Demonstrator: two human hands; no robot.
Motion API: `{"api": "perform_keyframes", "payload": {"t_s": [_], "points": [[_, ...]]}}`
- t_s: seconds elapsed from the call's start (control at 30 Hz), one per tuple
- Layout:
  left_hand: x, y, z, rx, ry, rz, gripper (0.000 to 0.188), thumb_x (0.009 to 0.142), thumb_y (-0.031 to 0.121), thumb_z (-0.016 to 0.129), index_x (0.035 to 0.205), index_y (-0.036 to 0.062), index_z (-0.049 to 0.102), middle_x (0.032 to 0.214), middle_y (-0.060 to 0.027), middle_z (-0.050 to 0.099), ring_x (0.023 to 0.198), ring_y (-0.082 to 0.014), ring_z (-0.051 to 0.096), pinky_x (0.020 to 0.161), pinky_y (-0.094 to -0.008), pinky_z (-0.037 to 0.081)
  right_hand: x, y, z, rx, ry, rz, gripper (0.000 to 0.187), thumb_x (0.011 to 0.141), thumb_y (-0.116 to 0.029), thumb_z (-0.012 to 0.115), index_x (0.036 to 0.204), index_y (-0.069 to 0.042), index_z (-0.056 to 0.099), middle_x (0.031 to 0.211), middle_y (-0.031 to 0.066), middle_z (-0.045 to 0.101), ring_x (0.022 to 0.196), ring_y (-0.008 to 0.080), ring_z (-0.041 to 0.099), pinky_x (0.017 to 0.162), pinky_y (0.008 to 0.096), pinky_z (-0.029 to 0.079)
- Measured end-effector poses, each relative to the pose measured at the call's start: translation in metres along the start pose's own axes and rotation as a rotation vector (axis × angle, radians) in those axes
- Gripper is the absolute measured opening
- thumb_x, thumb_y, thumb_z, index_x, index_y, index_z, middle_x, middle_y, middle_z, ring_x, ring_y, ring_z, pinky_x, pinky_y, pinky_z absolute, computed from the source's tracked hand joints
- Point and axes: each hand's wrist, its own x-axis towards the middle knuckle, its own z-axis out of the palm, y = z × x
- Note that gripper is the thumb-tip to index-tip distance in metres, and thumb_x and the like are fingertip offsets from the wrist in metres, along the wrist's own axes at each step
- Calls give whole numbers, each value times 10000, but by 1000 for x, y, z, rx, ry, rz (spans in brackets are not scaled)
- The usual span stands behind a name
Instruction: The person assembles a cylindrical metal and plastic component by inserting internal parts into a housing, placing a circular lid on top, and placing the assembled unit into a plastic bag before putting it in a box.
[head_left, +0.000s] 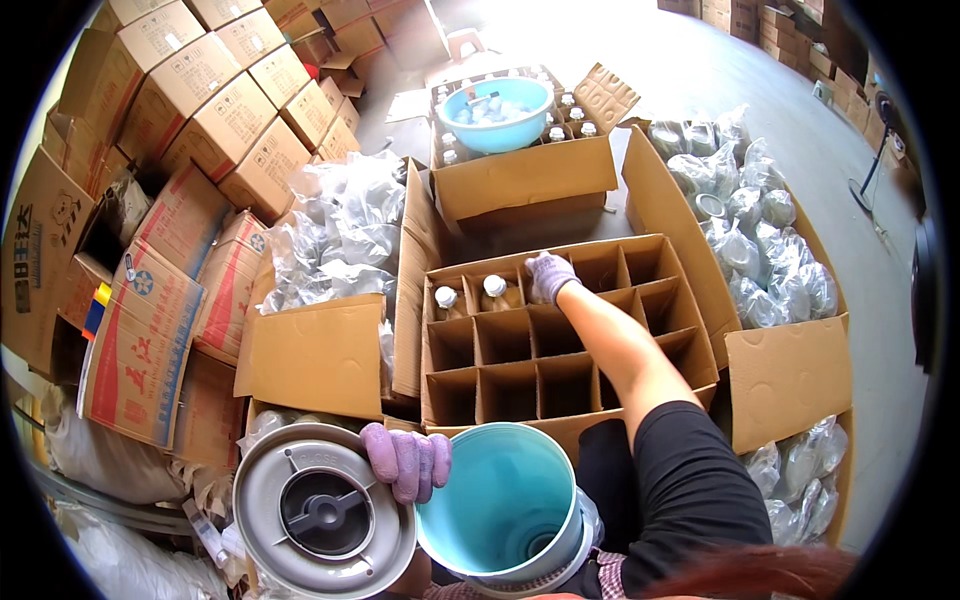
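My left hand [405, 463], in a purple glove, curls its fingers over the rim of a round grey lid [262, 500] with a dark turning knob at its centre. Just right of that lid stands a light-blue bucket [490, 490], its inside looking bare. My right hand [552, 277], also gloved, reaches into the back row of a divided cardboard box [575, 425]. Its fingers are closed around the top of a bottle, mostly hidden beneath them. To its left, a white-capped bottle [496, 290] and another white-capped bottle [447, 299] stand upright in their own compartments.
Open boxes of plastic-wrapped containers flank me at left [340, 225] and right [765, 235]. Behind the divided box, a blue basin [495, 128] rests over a box [525, 180] of capped bottles. Stacked cartons [230, 120] rise at far left; a thin stand [872, 160] is at far right.
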Motion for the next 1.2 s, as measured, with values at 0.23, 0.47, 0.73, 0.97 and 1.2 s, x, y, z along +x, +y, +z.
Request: {"api": "perform_keyframes", "payload": {"t_s": [0.23,0.47,0.73,0.97,1.2], "points": [[-20,-7,17,-58,620,175,255,1065,354,540,998,112,495,1216,-132,555,1080,-253,537,962,-458,445,-133,-55,-216,119,992,-498,285,811,-357,710,854,-85,638,898,126,626,830,310,684,751,403,586],[6,39,30,273,621,339,535,1054,397,538,1476,110,376,1547,-135,430,1419,-347,427,1103,-612,440,-321,-106,-241,830,1003,-669,482,750,-27,767,1197,-24,587,1163,142,629,853,210,656,775,331,547],[-29,63,107,820,609,62,390,980,124,655,1328,-25,563,1376,-163,526,1248,-269,509,1068,-379,428,-362,-102,-154,1266,134,-807,1124,808,-380,808,1668,-79,151,1601,152,344,1356,259,446,1173,408,342],[-42,35,125,494,462,-228,272,989,211,638,1135,-4,719,1610,-190,368,1513,-283,292,1228,-408,254,-382,-112,-152,1805,-71,-365,1109,775,-390,781,1619,-71,138,1631,177,283,1514,306,294,1252,432,230],[-36,26,116,530,421,-239,327,990,257,642,1134,-18,746,1654,-187,360,1537,-281,326,1233,-412,309,-341,-94,-214,885,-205,-809,589,850,-206,775,1366,19,600,1300,147,644,1229,215,616,1076,362,480]]}}
